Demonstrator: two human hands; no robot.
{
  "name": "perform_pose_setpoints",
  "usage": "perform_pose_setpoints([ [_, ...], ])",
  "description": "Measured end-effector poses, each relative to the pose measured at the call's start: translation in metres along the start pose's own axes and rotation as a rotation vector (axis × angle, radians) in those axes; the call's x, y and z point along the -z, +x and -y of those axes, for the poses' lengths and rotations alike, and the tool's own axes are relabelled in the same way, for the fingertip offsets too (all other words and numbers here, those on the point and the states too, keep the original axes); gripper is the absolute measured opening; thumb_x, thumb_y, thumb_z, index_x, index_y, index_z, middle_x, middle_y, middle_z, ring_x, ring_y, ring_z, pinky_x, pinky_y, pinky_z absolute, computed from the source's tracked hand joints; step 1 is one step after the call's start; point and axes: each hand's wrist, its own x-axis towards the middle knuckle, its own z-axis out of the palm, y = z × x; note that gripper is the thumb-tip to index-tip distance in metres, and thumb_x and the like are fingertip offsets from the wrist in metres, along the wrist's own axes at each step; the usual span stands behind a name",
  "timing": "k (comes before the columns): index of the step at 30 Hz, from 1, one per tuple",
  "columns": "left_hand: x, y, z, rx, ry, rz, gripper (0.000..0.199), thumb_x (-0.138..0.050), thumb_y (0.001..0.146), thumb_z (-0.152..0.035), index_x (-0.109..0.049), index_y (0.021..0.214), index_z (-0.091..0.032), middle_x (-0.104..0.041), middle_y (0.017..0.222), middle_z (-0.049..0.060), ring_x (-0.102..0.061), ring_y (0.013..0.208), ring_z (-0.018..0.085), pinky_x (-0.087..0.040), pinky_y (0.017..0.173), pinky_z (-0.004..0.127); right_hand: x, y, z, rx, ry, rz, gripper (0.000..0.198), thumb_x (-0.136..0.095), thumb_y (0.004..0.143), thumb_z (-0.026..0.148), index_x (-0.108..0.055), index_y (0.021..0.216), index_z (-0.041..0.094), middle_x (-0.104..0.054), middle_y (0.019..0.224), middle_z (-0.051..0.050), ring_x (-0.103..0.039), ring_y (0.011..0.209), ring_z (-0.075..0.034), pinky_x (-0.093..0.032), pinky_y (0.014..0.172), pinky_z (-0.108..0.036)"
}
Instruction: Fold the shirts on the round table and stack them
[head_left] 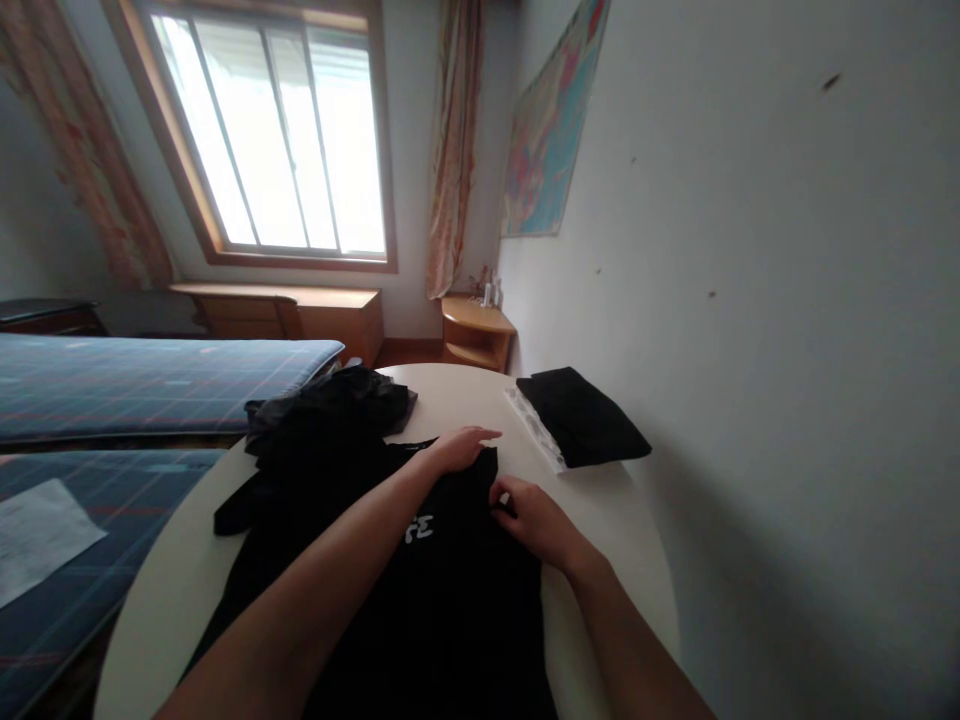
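A black T-shirt point(442, 610) with white print on it lies spread over the round white table. Across its upper part rests my left hand point(459, 448), fingers stretched out flat near the collar and shoulder. My right hand point(536, 515) pinches the shirt's right edge between thumb and forefinger, around the sleeve. Just beyond the shirt on the left is a crumpled heap of dark clothes point(337, 400). To the right, a folded black garment point(585, 415) lies on a white patterned cloth point(534, 428).
The round table point(645, 560) stands close to the white wall point(787, 400) on the right. Beds with blue plaid mattresses point(150, 385) are on the left, one bearing a paper sheet point(45, 535). A corner shelf point(476, 318) and a desk point(337, 310) stand at the back.
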Motion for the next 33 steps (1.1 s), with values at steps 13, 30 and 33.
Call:
perform_pose_setpoints([
  [13, 0.016, 0.023, 0.007, 0.225, 0.058, -0.241, 0.038, -0.047, 0.085, -0.012, -0.074, 0.11, -0.02, -0.074, 0.104, 0.008, -0.066, 0.103, 0.023, -0.048, 0.098, 0.034, 0.004, -0.002, -0.009, -0.299, 0.046, -0.027, 0.038, -0.06, 0.087, 0.028, -0.044, 0.121, 0.023, -0.068, 0.091, -0.001, -0.063, 0.072, -0.016, -0.042, 0.068, -0.026],
  [30, 0.002, -0.046, 0.011, 0.42, 0.3, -0.275, 0.036, -0.041, 0.098, -0.026, -0.056, 0.131, -0.02, -0.063, 0.13, 0.011, -0.058, 0.117, 0.027, -0.043, 0.099, 0.039, 0.009, 0.002, -0.054, -0.354, -0.276, -0.206, 0.025, -0.06, 0.088, 0.023, -0.065, 0.112, 0.021, -0.069, 0.091, -0.004, -0.066, 0.087, -0.02, -0.045, 0.08, -0.029],
  [33, 0.009, -0.073, 0.025, 0.506, 0.379, -0.261, 0.035, -0.041, 0.098, -0.026, -0.059, 0.126, -0.017, -0.065, 0.123, 0.014, -0.059, 0.112, 0.031, -0.046, 0.092, 0.042, 0.008, 0.002, -0.047, -0.342, -0.362, -0.212, 0.028, -0.058, 0.089, 0.02, -0.067, 0.115, 0.021, -0.068, 0.109, -0.008, -0.065, 0.098, -0.022, -0.047, 0.087, -0.031],
])
